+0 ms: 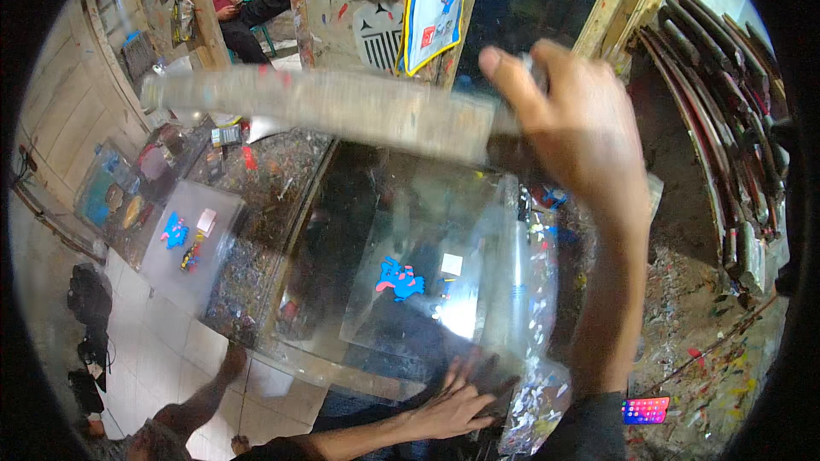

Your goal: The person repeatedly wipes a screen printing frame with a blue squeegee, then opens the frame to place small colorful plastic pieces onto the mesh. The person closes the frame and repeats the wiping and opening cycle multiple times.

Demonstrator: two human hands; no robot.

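Note:
My right hand [576, 111] is raised on the right, its fingers curled around the end of a long, paint-stained wooden frame [325, 107]. Motion blurs the frame, and only its far side shows plainly. Below it, a clear sheet [367, 316] lies on a dark glass-topped table [312, 273]. A blue elephant-like print with pink parts [399, 280] and a small white square [452, 265] show on the sheet. At the near edge, my left hand [453, 405] rests with fingers stretched out, holding nothing; its fingertips are near the sheet's lower edge.
Another clear sheet with the same print [175, 230] lies on the left. Paint scraps cover the table's right border [538, 333]. Stacked wooden frames [717, 119] lean at right, with a lit phone [647, 411] below. Another person's arm [209, 388] shows lower left; a seated person [239, 13] is behind.

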